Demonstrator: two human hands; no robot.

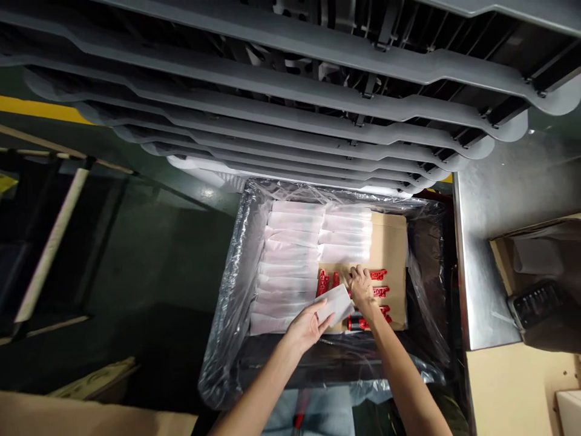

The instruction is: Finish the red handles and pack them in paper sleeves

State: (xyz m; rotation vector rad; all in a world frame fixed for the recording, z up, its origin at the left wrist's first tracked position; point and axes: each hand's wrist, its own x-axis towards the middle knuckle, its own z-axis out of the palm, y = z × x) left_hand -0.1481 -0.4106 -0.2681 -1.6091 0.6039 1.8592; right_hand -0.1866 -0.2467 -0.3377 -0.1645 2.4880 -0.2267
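Observation:
My left hand (305,327) grips a flat white foam sleeve (334,304) between thumb and fingers, over the lined box (390,242). Just beyond it, my right hand (362,287) is low among the red plastic parts (322,282), its fingers bent and closed. Whatever those fingers grip is hidden by the hand. More red parts (380,292) show to its right on a brown cardboard sheet (394,233). A red and black piece (357,323) lies below the right hand. White wrapped pieces (287,272) fill the left side of the box in rows.
Clear plastic lining (227,303) drapes over the box's sides. Large grey slatted panels (272,79) overhang its far edge. To the right stand a metal table (485,242) and a cardboard box (503,254) with a dark device (535,303) beside it.

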